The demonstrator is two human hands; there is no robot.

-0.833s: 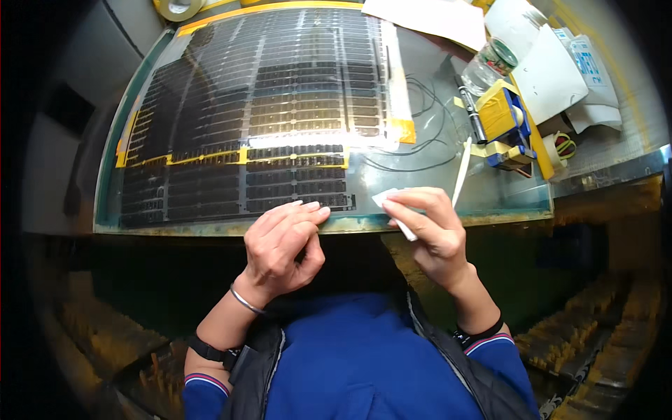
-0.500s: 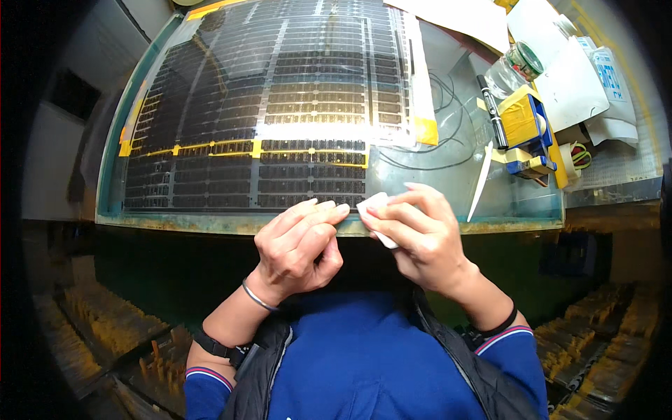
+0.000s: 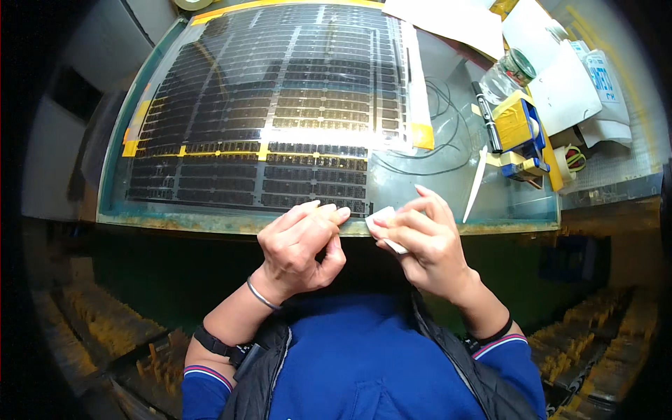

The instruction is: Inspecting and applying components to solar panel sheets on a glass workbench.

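A large dark patterned film sheet (image 3: 217, 185), printed with rows of small rectangles, lies on a glass-topped table (image 3: 434, 199). At its near edge is my left hand (image 3: 297, 245), fingers bent and pressed together, thumb tucked below; whatever they grip is hidden. Just to the right, my right hand (image 3: 430, 241) pinches a folded white wipe (image 3: 380, 218) between thumb and fingers. The wipe is at the table's front edge, close to the film's near right corner. A thin gap separates the two hands.
To the right lie a white pointed plastic stick (image 3: 476, 185), a black marker (image 3: 488, 117), a blue tape dispenser (image 3: 533, 143) and a clear jar (image 3: 505, 75) with a green lid. A thin dark wire (image 3: 427, 172) loops beside the film. Yellow tape (image 3: 241, 154) crosses the film.
My right hand has shifted slightly to the right with the wipe, which tilts a little differently. My left hand stays nearly in place. The whole view has shifted a little.
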